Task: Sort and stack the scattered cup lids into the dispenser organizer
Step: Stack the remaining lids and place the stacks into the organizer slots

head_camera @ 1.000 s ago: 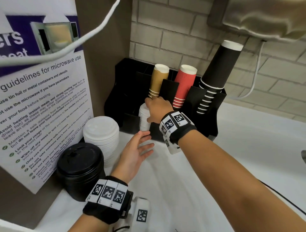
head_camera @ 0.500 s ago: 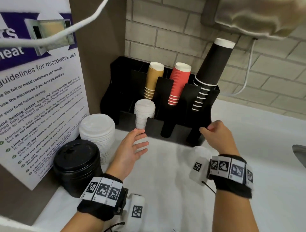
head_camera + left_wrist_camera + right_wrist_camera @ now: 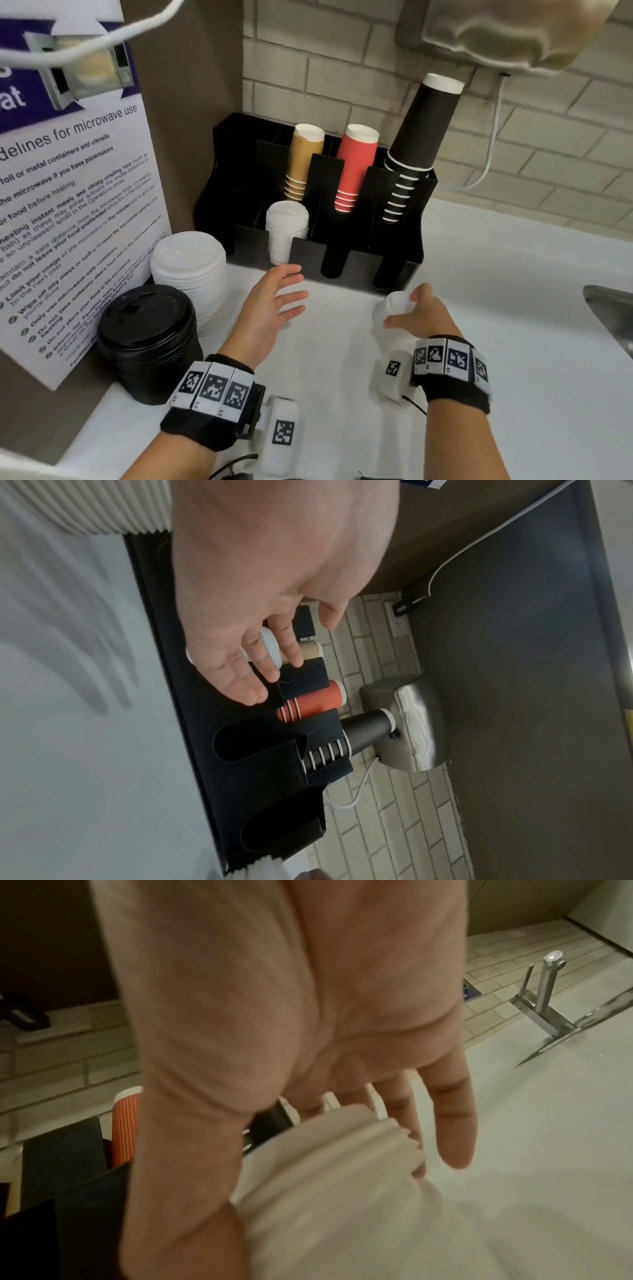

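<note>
The right hand [image 3: 423,313] has come away from the black organizer [image 3: 416,219], where a second ago it was setting down the small white lids [image 3: 287,231] that now stand stacked in the front slot at about 11 o'clock. It has dropped to the bench [image 3: 513,308] at 2 o'clock and now curls its thumb and fingers around another short stack of small lids [image 3: 342,1153] (the wrist view shows the ribbed rims against the thumb). So one batch looks placed and the next is being picked up.

The left hand [image 3: 270,308] hovers released, fingers spread, just in front of the filled slot and holding nothing.

At 9 o'clock, beside the microwave poster [image 3: 68,205], a tall stack of large white lids [image 3: 190,274] and a stack of black lids [image 3: 149,339] wait unsorted. Tan cups [image 3: 303,161], red cups [image 3: 356,168] and black cups [image 3: 419,137] lean from the rear slots, overhanging the two free front slots, so lowering lids in calls for care.
</note>
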`<state>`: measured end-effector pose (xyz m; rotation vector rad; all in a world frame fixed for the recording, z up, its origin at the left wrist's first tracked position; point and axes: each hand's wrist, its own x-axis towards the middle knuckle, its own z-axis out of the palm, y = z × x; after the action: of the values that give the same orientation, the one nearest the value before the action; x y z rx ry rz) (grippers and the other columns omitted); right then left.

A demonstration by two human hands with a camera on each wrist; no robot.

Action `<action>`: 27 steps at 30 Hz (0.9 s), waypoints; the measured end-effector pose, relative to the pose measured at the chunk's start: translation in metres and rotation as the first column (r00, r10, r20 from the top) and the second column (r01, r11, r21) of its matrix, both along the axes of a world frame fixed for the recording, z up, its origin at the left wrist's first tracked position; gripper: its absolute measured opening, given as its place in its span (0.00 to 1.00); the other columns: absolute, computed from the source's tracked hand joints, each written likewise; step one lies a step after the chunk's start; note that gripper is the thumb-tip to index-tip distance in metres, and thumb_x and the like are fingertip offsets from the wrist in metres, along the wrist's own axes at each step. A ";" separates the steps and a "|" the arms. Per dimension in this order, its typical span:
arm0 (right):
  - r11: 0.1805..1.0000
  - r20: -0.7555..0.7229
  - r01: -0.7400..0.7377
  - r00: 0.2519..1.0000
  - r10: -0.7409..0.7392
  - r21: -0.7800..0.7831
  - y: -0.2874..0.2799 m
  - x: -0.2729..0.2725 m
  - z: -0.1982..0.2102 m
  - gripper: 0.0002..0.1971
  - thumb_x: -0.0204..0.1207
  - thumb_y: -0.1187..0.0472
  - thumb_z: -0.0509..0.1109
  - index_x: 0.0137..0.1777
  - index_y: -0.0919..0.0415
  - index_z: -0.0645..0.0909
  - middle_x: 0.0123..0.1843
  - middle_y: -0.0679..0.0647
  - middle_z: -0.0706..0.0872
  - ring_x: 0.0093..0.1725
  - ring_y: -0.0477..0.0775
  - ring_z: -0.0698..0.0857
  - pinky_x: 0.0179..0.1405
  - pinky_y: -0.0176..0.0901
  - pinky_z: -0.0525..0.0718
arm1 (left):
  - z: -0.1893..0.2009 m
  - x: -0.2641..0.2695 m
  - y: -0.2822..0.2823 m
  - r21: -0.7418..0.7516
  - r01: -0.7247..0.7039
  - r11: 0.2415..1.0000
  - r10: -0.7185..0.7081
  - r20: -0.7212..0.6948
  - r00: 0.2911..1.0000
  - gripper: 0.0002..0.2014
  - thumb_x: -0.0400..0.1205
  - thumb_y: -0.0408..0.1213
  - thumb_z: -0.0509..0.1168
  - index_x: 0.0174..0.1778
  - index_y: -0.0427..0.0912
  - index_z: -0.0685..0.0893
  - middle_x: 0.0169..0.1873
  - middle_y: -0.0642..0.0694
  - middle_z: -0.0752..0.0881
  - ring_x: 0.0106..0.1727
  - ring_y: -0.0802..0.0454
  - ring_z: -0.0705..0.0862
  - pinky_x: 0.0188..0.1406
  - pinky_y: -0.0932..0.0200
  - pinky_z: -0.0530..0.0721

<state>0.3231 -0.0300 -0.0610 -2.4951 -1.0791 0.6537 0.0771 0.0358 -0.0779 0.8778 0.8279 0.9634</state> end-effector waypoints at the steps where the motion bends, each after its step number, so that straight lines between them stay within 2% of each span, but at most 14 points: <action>1: 1.000 0.010 -0.013 1.000 0.013 0.021 0.000 0.001 0.004 0.32 0.63 0.55 0.83 0.56 0.56 0.63 0.59 0.61 0.77 0.53 0.61 0.79 0.44 0.46 0.75 | 0.000 0.000 0.000 0.006 0.001 1.000 -0.001 -0.003 1.000 0.13 0.88 0.45 0.56 0.57 0.50 0.86 0.59 0.47 0.86 0.51 0.53 0.89 0.47 0.59 0.87; 3: 0.994 -0.014 -0.077 0.997 0.078 0.084 0.001 -0.002 0.015 0.32 0.64 0.55 0.83 0.57 0.54 0.63 0.58 0.58 0.77 0.52 0.59 0.78 0.39 0.44 0.74 | 0.000 0.000 -0.001 0.011 0.009 1.000 -0.009 -0.009 1.000 0.12 0.88 0.44 0.57 0.57 0.51 0.86 0.60 0.47 0.86 0.51 0.53 0.90 0.49 0.58 0.87; 5: 0.963 -0.110 -0.196 0.969 0.219 0.187 0.004 -0.014 0.027 0.31 0.63 0.54 0.83 0.57 0.51 0.64 0.55 0.53 0.78 0.51 0.54 0.79 0.36 0.39 0.74 | 0.001 0.002 -0.004 0.023 0.053 0.998 -0.052 -0.026 0.998 0.10 0.86 0.45 0.60 0.57 0.54 0.86 0.61 0.47 0.85 0.54 0.51 0.89 0.53 0.55 0.87; 7: 0.896 -0.230 -0.325 0.887 0.400 0.303 0.008 -0.037 0.037 0.33 0.63 0.54 0.84 0.62 0.45 0.65 0.55 0.49 0.80 0.53 0.50 0.82 0.41 0.33 0.78 | 0.004 0.006 -0.009 0.063 0.140 0.988 -0.137 -0.045 0.990 0.13 0.82 0.52 0.64 0.62 0.61 0.83 0.64 0.51 0.84 0.58 0.50 0.88 0.58 0.52 0.86; 8: 0.859 -0.288 -0.375 0.829 0.479 0.350 0.011 -0.049 0.040 0.35 0.64 0.55 0.83 0.64 0.41 0.66 0.55 0.50 0.82 0.55 0.49 0.83 0.46 0.32 0.80 | 0.005 0.007 -0.011 0.082 0.192 0.978 -0.190 -0.032 0.981 0.20 0.77 0.56 0.66 0.67 0.65 0.80 0.65 0.53 0.84 0.60 0.48 0.88 0.59 0.50 0.86; 10: 0.800 -0.345 -0.448 0.735 0.584 0.399 0.016 -0.070 0.042 0.36 0.64 0.53 0.83 0.67 0.34 0.66 0.57 0.54 0.85 0.58 0.52 0.85 0.60 0.42 0.82 | 0.004 0.010 -0.013 0.114 0.276 0.954 -0.281 0.030 0.959 0.33 0.71 0.59 0.68 0.75 0.67 0.71 0.67 0.52 0.84 0.64 0.47 0.86 0.62 0.46 0.85; 11: 0.777 -0.344 -0.475 0.709 0.616 0.413 0.018 -0.076 0.043 0.36 0.64 0.51 0.82 0.68 0.32 0.68 0.57 0.54 0.86 0.59 0.52 0.85 0.64 0.48 0.82 | 0.004 0.011 -0.013 0.126 0.286 0.950 -0.296 0.065 0.953 0.36 0.71 0.58 0.69 0.78 0.67 0.68 0.68 0.51 0.84 0.65 0.46 0.86 0.63 0.44 0.85; 13: 0.744 -0.329 -0.506 0.681 0.655 0.436 0.020 -0.080 0.044 0.34 0.64 0.51 0.83 0.67 0.32 0.72 0.58 0.50 0.86 0.59 0.48 0.85 0.65 0.53 0.83 | 0.004 0.009 -0.012 0.130 0.250 0.959 -0.266 0.121 0.956 0.34 0.74 0.53 0.68 0.79 0.65 0.68 0.68 0.49 0.83 0.65 0.45 0.86 0.62 0.42 0.86; 17: 0.730 -0.307 -0.505 0.681 0.665 0.460 0.025 -0.076 0.043 0.34 0.61 0.55 0.86 0.65 0.35 0.77 0.60 0.43 0.85 0.60 0.41 0.85 0.64 0.49 0.84 | 0.004 0.002 -0.009 0.134 0.226 0.965 -0.242 0.123 0.962 0.34 0.73 0.51 0.70 0.77 0.62 0.71 0.69 0.48 0.83 0.65 0.43 0.86 0.63 0.38 0.84; 22: 0.712 -0.254 -0.497 0.701 0.666 0.495 0.033 -0.081 0.040 0.33 0.58 0.55 0.87 0.64 0.41 0.79 0.58 0.42 0.86 0.58 0.40 0.84 0.61 0.40 0.83 | 0.004 0.002 -0.006 0.133 0.194 0.972 -0.211 0.125 0.970 0.32 0.72 0.51 0.70 0.75 0.61 0.74 0.66 0.46 0.85 0.65 0.42 0.86 0.64 0.35 0.83; 27: 0.690 -0.208 -0.513 0.705 0.678 0.511 0.040 -0.087 0.037 0.30 0.59 0.55 0.86 0.61 0.41 0.80 0.56 0.42 0.86 0.53 0.37 0.85 0.51 0.28 0.83 | -0.001 0.000 -0.002 0.133 0.172 0.976 -0.188 0.118 0.975 0.33 0.73 0.53 0.68 0.77 0.63 0.71 0.69 0.48 0.83 0.66 0.45 0.85 0.58 0.45 0.87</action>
<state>0.2357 0.0104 -0.0236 -1.5174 -1.6889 0.9214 0.0770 0.0340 -0.0788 0.9671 0.5719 0.9078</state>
